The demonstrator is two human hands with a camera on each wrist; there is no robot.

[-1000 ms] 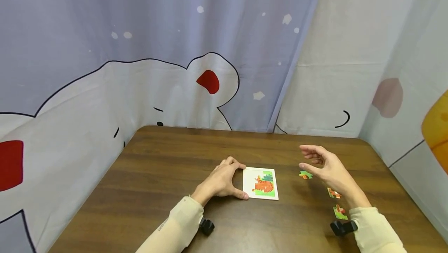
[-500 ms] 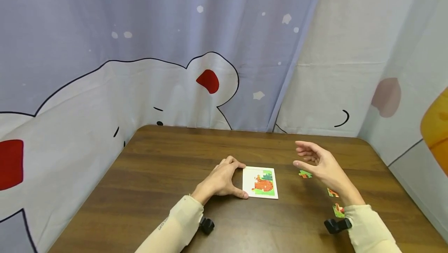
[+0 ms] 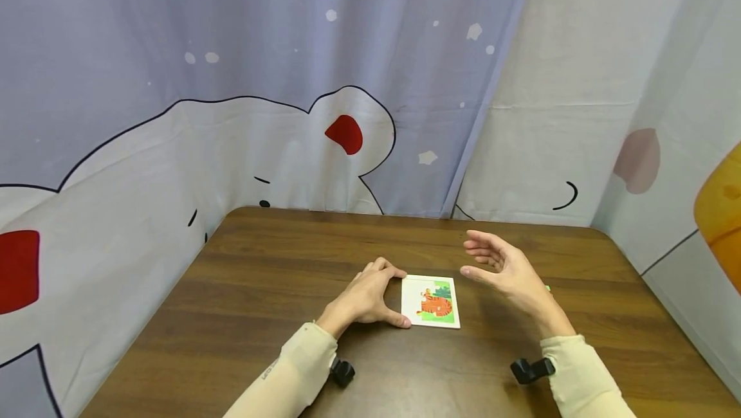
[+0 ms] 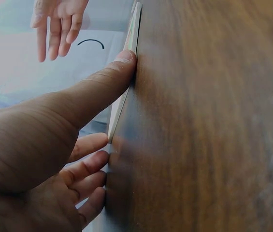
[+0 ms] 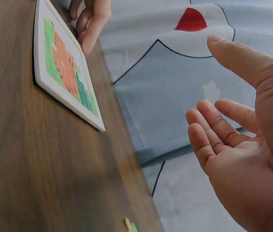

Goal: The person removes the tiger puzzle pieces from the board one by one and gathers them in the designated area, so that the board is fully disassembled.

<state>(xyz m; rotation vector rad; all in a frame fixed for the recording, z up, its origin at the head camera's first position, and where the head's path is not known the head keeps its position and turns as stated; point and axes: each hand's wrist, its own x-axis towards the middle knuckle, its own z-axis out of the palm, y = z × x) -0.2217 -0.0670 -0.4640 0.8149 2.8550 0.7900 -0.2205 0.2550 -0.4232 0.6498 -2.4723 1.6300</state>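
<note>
A small white puzzle board [image 3: 411,301] lies flat on the brown table. Its right part carries fitted pieces showing an orange striped tiger [image 5: 64,60] on green; the left part is bare white. My left hand [image 3: 365,298] holds the board by its left corners, thumb at the near one and index finger at the far one, as the left wrist view shows the board's edge [image 4: 118,113] between them. Raised above the table to the right of the board is my right hand [image 3: 509,276], fingers relaxed, thumb apart, nothing in it.
A sliver of a green loose puzzle piece [image 3: 547,288] shows beside my right wrist; the right wrist view catches a loose piece [image 5: 128,224] at its bottom edge. My right forearm covers the area behind it. A patterned curtain [image 3: 278,148] hangs behind the wooden table [image 3: 278,263].
My right hand has moved left toward the board, empty throughout. The loose pieces on the right are now mostly hidden by my hand and forearm. My left hand and the board stay put.
</note>
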